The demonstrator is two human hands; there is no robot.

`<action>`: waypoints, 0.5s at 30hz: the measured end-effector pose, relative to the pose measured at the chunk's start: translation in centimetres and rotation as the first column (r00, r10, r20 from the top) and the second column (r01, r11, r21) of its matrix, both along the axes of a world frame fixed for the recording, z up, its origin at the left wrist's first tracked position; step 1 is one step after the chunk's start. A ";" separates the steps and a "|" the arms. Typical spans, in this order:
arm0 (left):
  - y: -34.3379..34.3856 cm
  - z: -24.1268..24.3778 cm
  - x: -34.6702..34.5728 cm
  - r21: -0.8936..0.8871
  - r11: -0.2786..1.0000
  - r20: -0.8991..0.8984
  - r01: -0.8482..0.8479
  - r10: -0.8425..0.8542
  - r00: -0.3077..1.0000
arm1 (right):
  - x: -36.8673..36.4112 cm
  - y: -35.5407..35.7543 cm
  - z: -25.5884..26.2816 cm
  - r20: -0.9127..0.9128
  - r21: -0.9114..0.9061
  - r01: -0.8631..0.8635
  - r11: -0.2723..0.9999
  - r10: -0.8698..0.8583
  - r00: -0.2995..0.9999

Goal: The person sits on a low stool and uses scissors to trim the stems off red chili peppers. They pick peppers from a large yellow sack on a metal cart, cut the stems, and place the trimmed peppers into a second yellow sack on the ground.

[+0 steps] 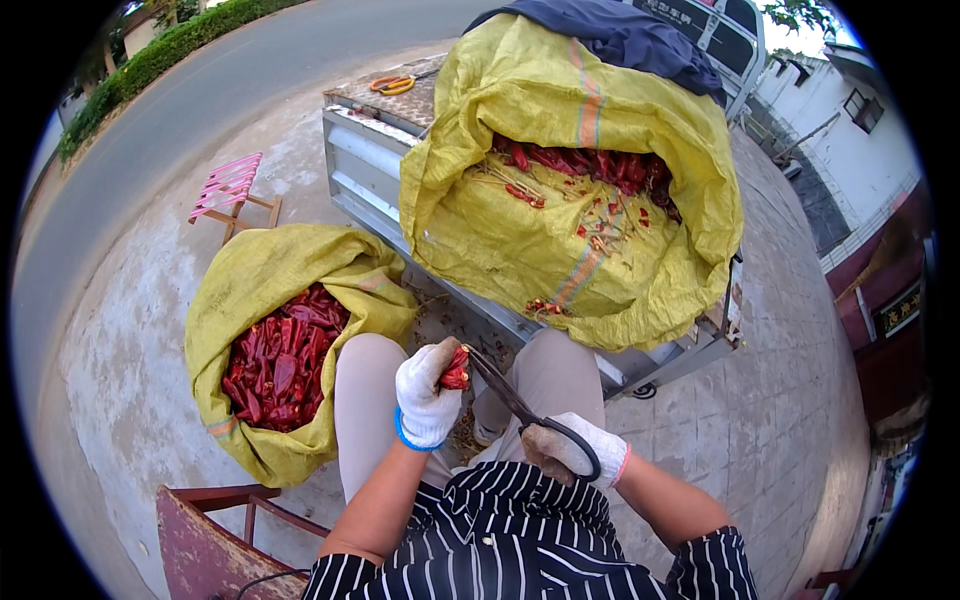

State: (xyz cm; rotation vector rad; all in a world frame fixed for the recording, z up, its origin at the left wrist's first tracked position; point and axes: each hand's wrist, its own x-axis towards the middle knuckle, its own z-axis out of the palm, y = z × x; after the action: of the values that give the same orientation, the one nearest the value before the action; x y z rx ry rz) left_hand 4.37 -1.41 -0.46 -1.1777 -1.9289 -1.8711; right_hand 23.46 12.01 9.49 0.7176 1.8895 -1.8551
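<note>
My left hand (429, 390), in a white knit glove with a blue cuff, grips a small bunch of dried red chili peppers (455, 370), their stem ends facing right. In my gloved right hand (570, 450) is a pair of dark scissors (517, 405), its blades reaching up to the bunch. How far the blades stand apart is hard to tell. To my left, a yellow woven sack (225, 300) holds many red chilies (285, 360). Ahead, a larger yellow woven sack (480, 247) lies with its mouth toward me, chilies (600, 165) deep inside and cut stems (600, 236) scattered on its lower lip.
The large sack rests on a metal truck bed (367, 157), with orange-handled scissors (392, 85) on its far left corner and dark blue cloth (607, 34) over the sack. A folding stool (232, 187) stands beyond the left sack. A worn wooden chair (202, 540) is at lower left.
</note>
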 end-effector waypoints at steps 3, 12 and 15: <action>0.1 1.0 0.4 -0.031 0.994 -0.128 0.106 -0.109 0.986 | 0.1 -0.1 0.0 -0.113 -0.306 0.089 0.948 -0.129 0.985; 0.2 -1.8 1.6 0.120 0.990 0.387 0.068 -0.110 0.916 | -1.8 -0.8 1.6 0.092 0.889 -0.164 0.427 0.185 0.978; 0.1 -1.6 1.4 0.054 0.997 0.370 0.054 -0.071 0.926 | -2.5 -1.1 1.7 0.157 0.899 -0.227 0.373 0.208 0.965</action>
State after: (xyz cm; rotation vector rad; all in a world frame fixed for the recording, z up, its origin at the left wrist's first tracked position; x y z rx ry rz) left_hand 5.79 -1.28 -2.07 -0.9318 -2.0383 -2.2970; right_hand 20.92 10.87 11.22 0.6945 2.7862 -0.4499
